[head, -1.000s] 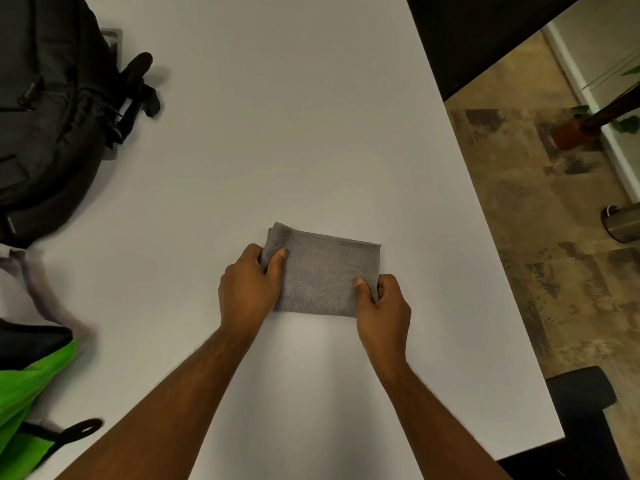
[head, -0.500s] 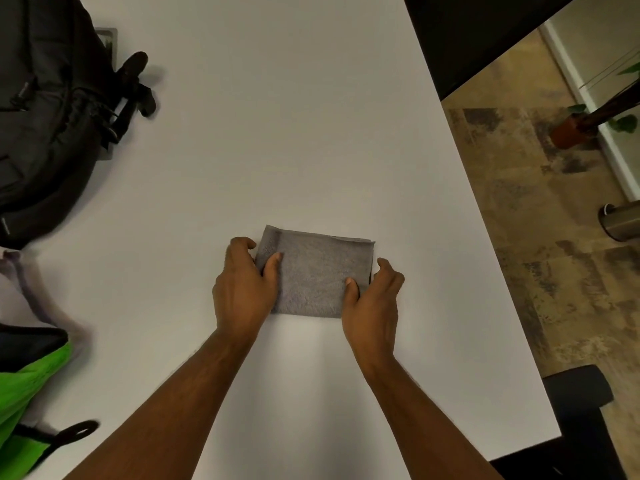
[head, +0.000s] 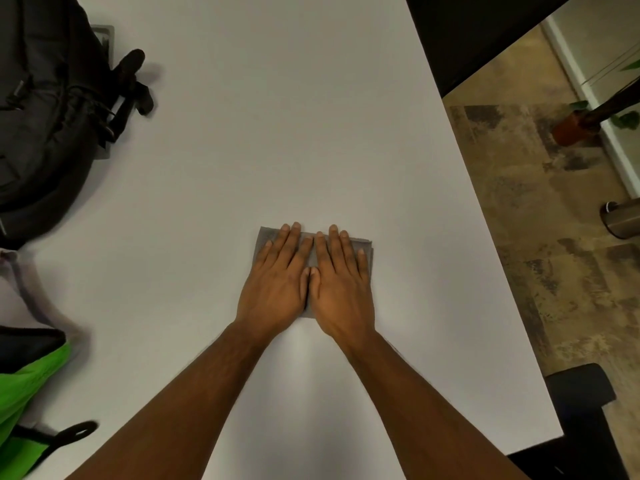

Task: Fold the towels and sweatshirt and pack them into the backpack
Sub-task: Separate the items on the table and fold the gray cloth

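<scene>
A small folded grey towel lies flat on the white table, near the middle. My left hand and my right hand lie side by side on top of it, palms down, fingers straight, pressing it flat. They cover most of the towel; only its corners and edges show. A black backpack lies at the far left of the table, its straps spread toward the centre. A pale cloth and a bright green fabric sit at the left edge.
The table's right edge runs diagonally beside a patterned floor. A black chair stands at the lower right. A metal bin and a potted plant stand on the floor at far right.
Both hands let go of the towel's side edges, moved inward, and now lie flat together on top of it. The towel stays in place.
</scene>
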`<act>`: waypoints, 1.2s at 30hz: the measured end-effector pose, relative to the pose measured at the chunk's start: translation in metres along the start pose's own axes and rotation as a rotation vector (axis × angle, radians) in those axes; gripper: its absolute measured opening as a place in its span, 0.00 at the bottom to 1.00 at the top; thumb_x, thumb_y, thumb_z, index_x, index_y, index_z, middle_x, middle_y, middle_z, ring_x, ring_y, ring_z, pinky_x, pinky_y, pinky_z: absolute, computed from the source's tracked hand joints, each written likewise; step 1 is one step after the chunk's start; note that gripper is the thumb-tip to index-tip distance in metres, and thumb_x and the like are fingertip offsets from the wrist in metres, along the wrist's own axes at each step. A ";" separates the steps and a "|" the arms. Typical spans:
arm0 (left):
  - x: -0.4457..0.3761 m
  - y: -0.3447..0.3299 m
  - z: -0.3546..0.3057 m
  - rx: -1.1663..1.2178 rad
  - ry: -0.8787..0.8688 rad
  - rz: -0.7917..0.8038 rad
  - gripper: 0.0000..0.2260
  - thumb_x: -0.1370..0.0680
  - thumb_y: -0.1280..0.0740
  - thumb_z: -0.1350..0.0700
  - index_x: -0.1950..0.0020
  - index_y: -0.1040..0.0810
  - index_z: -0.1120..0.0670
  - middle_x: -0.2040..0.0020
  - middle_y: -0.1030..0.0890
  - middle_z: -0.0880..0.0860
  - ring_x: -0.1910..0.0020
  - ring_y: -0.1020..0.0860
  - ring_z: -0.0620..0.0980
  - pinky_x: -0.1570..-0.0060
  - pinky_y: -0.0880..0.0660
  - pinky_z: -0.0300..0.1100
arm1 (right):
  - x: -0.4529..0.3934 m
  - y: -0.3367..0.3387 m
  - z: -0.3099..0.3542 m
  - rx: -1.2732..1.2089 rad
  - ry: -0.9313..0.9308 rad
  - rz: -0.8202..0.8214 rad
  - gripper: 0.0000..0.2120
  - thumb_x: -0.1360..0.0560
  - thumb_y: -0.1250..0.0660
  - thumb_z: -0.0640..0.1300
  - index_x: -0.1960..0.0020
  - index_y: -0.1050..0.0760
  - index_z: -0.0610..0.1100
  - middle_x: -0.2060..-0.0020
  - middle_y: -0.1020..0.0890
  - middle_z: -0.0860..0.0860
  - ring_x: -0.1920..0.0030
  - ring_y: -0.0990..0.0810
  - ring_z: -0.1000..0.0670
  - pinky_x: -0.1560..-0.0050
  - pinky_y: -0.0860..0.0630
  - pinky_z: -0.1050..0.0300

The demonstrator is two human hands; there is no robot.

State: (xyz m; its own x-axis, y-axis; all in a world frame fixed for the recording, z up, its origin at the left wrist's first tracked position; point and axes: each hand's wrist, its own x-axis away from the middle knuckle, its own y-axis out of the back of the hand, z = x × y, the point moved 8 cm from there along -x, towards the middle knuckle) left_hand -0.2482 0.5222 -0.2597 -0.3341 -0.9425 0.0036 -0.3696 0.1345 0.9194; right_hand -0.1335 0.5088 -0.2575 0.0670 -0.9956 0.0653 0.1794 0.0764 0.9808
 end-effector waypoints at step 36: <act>0.003 -0.001 0.036 0.030 -0.012 0.148 0.32 0.16 0.56 0.36 0.17 0.63 0.48 0.17 0.64 0.47 0.19 0.66 0.45 0.20 0.60 0.55 | 0.004 -0.003 -0.013 0.053 -0.171 -0.019 0.33 0.16 0.55 0.60 0.17 0.53 0.45 0.17 0.51 0.46 0.18 0.54 0.47 0.21 0.54 0.35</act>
State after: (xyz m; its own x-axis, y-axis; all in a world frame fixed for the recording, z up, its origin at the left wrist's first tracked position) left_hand -0.2804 0.5305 -0.2747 -0.3975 -0.9079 0.1334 -0.3407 0.2810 0.8972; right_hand -0.1211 0.5050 -0.2628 -0.1043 -0.9919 0.0724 0.1268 0.0590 0.9902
